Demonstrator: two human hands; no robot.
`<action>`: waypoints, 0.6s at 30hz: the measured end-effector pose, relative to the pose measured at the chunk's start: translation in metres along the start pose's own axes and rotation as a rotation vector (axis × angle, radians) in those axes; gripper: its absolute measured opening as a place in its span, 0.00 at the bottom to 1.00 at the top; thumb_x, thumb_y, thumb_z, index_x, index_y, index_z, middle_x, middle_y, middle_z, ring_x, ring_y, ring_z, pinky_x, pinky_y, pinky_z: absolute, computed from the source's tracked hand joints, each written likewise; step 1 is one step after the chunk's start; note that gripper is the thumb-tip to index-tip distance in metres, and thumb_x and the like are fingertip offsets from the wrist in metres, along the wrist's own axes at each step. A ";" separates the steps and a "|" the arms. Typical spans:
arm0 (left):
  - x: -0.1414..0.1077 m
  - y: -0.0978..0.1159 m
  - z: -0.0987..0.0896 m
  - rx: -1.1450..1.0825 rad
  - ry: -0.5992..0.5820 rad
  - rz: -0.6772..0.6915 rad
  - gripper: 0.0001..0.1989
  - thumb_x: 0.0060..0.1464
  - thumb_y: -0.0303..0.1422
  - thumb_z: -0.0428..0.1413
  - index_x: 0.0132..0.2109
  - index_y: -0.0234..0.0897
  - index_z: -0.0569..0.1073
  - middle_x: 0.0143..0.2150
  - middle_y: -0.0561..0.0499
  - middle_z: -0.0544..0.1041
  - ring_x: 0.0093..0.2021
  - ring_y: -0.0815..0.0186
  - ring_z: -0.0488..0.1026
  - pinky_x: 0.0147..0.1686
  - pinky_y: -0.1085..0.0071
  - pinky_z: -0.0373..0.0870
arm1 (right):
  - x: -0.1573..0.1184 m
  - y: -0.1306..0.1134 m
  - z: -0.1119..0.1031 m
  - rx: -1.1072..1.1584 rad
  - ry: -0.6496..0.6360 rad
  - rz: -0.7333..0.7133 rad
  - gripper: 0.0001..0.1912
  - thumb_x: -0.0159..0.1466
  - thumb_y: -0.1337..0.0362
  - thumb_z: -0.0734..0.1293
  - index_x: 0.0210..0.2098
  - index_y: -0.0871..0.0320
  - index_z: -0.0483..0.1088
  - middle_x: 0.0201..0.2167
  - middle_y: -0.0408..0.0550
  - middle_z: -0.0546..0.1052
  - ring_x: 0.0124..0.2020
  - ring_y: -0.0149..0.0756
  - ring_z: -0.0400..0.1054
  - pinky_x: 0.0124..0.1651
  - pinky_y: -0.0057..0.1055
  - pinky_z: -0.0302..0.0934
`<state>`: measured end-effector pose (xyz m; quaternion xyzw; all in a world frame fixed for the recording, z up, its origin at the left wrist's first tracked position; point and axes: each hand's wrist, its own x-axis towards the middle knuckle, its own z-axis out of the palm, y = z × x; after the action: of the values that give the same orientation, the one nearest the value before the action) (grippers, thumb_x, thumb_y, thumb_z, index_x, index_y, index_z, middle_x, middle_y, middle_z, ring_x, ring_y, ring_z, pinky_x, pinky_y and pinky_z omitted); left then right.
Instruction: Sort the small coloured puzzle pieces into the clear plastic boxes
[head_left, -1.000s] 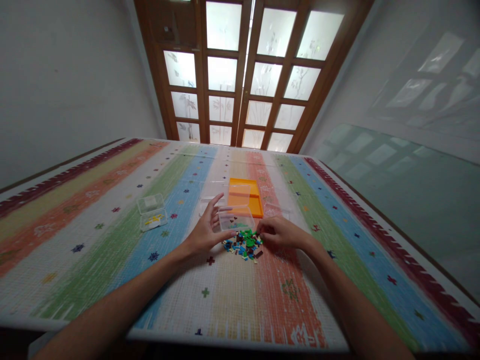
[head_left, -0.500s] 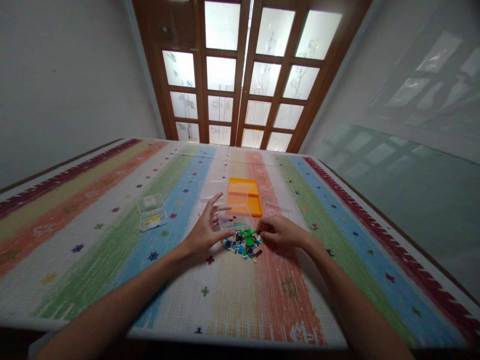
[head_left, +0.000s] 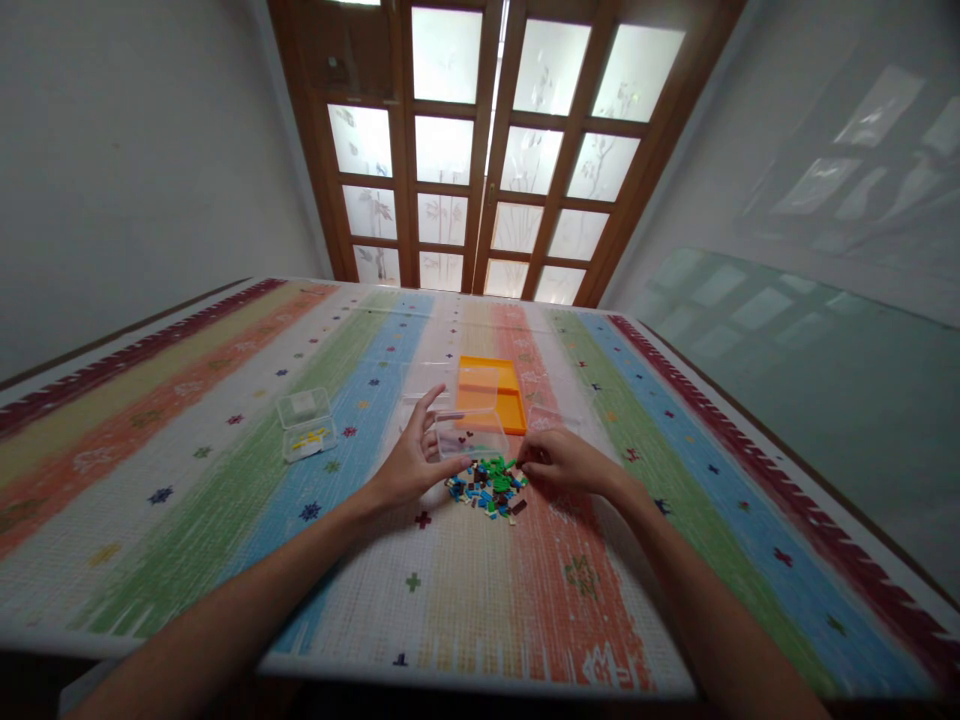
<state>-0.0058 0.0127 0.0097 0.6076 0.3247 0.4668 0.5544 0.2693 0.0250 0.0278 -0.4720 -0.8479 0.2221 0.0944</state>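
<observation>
A pile of small toy bricks (head_left: 489, 488), mostly green, blue and brown, lies on the striped tablecloth. Just behind it is a clear plastic box (head_left: 472, 433) with a few small dark red pieces inside. My left hand (head_left: 415, 452) grips this box at its left side, the thumb along the near edge and the other fingers behind. At the right edge of the pile, the fingers of my right hand (head_left: 551, 461) are pinched together. Whatever they hold is too small to make out.
Behind the clear box lies an open orange case (head_left: 513, 412). A small open clear box (head_left: 310, 440) with yellow pieces rests to the left. Another clear plastic piece (head_left: 553, 417) is beyond my right hand. The table's far edge faces wooden glazed doors (head_left: 480, 150).
The view has shifted very slightly. Both hands stay in nearly the same place, with the right fingers still pinched beside the pile.
</observation>
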 end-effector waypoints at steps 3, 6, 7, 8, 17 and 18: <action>0.000 0.001 0.000 -0.005 -0.003 -0.006 0.56 0.46 0.33 0.71 0.73 0.51 0.46 0.63 0.37 0.68 0.52 0.55 0.78 0.57 0.48 0.72 | -0.001 -0.001 -0.004 0.065 0.073 -0.020 0.02 0.59 0.69 0.69 0.31 0.61 0.75 0.28 0.46 0.76 0.28 0.32 0.67 0.32 0.27 0.57; 0.000 0.002 0.002 -0.012 -0.009 -0.012 0.56 0.46 0.34 0.71 0.73 0.50 0.46 0.64 0.36 0.67 0.53 0.54 0.77 0.58 0.48 0.71 | -0.004 -0.004 -0.009 0.284 0.156 -0.028 0.06 0.62 0.62 0.69 0.33 0.60 0.74 0.29 0.46 0.77 0.25 0.29 0.66 0.29 0.26 0.57; 0.000 0.003 0.002 -0.013 -0.009 -0.015 0.56 0.46 0.34 0.71 0.73 0.49 0.46 0.64 0.35 0.66 0.55 0.53 0.76 0.58 0.48 0.71 | -0.005 -0.006 -0.010 0.370 0.184 -0.025 0.08 0.62 0.60 0.70 0.33 0.60 0.74 0.29 0.45 0.77 0.23 0.28 0.65 0.27 0.25 0.57; -0.001 0.004 0.003 -0.012 -0.010 -0.018 0.56 0.46 0.34 0.71 0.73 0.49 0.46 0.65 0.34 0.66 0.57 0.52 0.75 0.59 0.48 0.70 | -0.005 -0.009 -0.010 0.448 0.211 -0.020 0.10 0.62 0.58 0.70 0.34 0.60 0.73 0.27 0.45 0.76 0.22 0.27 0.64 0.25 0.25 0.56; -0.006 0.007 0.011 -0.042 -0.071 -0.047 0.57 0.46 0.35 0.71 0.74 0.50 0.45 0.68 0.32 0.63 0.56 0.49 0.77 0.58 0.47 0.71 | -0.002 -0.041 -0.003 0.406 0.472 -0.082 0.10 0.61 0.57 0.73 0.36 0.58 0.80 0.26 0.45 0.78 0.20 0.26 0.60 0.24 0.26 0.54; -0.006 0.006 0.012 -0.037 -0.074 -0.052 0.57 0.46 0.35 0.71 0.74 0.50 0.45 0.68 0.32 0.63 0.55 0.50 0.77 0.57 0.47 0.71 | 0.000 -0.042 -0.001 0.345 0.486 -0.104 0.09 0.62 0.58 0.73 0.35 0.58 0.80 0.24 0.44 0.77 0.20 0.27 0.60 0.25 0.26 0.54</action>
<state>0.0024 0.0017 0.0148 0.6054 0.3108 0.4353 0.5893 0.2380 0.0059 0.0487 -0.4444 -0.7732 0.2382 0.3845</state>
